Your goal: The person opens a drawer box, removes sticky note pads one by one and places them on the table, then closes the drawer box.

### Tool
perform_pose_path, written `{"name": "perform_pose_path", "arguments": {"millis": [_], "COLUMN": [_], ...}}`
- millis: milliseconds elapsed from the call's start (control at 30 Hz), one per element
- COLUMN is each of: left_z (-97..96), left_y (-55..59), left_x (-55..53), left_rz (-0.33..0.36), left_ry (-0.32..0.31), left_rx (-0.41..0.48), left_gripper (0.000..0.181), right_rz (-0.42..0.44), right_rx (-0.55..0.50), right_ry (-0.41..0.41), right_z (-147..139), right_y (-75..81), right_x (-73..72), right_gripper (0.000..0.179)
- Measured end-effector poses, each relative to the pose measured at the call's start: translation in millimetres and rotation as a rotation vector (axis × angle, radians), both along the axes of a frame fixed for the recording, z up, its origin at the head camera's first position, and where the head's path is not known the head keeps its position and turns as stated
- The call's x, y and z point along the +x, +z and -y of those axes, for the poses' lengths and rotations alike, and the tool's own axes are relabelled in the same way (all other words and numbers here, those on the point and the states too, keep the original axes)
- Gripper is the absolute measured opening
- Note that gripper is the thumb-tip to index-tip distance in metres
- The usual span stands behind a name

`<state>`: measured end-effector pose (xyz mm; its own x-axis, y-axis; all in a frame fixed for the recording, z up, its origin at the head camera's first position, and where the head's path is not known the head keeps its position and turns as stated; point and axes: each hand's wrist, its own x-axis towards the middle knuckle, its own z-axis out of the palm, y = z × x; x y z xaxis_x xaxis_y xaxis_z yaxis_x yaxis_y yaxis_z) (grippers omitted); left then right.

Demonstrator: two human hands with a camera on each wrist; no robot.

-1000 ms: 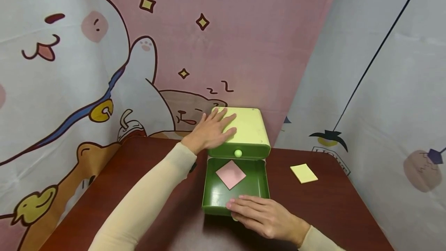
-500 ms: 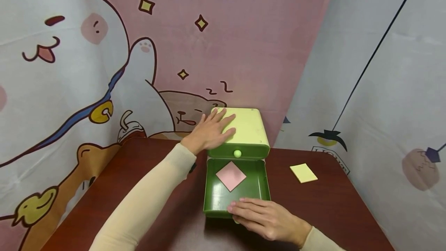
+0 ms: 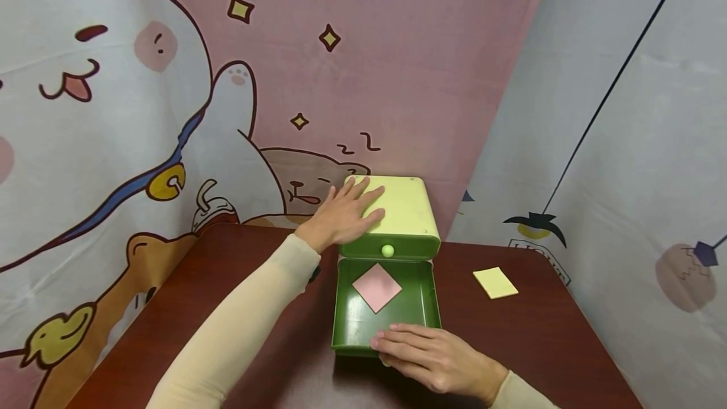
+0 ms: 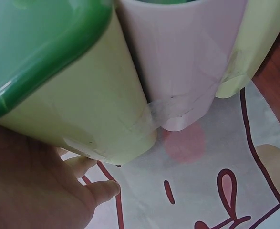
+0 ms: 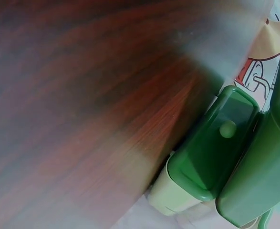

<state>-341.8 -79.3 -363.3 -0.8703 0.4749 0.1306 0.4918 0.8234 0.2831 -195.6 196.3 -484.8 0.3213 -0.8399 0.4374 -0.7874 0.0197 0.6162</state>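
Observation:
On the dark red table stands a drawer unit (image 3: 403,207) with a pale yellow top. My left hand (image 3: 341,216) rests on that top with its fingers spread. Below the unit's green top front a green drawer (image 3: 341,314) is pulled out toward me. Inside the drawer lies a pink square (image 3: 377,288), like a sticky note, turned cornerwise. My right hand (image 3: 440,358) grips the drawer's front edge near a partly covered knob. Its thumb is hidden. A pale yellow square note pad (image 3: 495,283) lies on the table to the right.
The right wrist view shows a lower green drawer (image 5: 206,157), pushed in, with a round knob. In the left wrist view, pale yellow and pink casings (image 4: 182,57) stand side by side. A cartoon-printed curtain (image 3: 397,68) hangs behind the table.
The drawer has slid slightly farther toward me, carrying the pink square, and my right hand has moved with it. My left hand has stayed on the top. The yellow pad lies where it was.

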Motion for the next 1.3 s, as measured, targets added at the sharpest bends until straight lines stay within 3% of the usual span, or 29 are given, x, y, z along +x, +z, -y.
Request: {"name": "perform_pose_path", "arguments": {"millis": [667,1100,1300], "left_z": [0.4,-0.1,-0.4], "left_y": [0.6,-0.7,-0.9], "left_x": [3.2,2.3,0.4], "left_rz": [-0.006,-0.014,-0.010], "left_ry": [-0.001,-0.002,0.000], "left_rx": [0.006,0.016,0.017], "left_gripper": [0.076,0.075,0.075], "right_rz": [0.108,0.325,0.373], "right_rx": [-0.037,-0.100,-0.144], "right_ry": [-0.029,-0.136,-0.173], "right_z": [-1,3,6], "right_y": [-8.3,-10.4,-7.9], "right_x": [1.8,8.6,7.5], "right_gripper": [0.042,0.052,0.049]}}
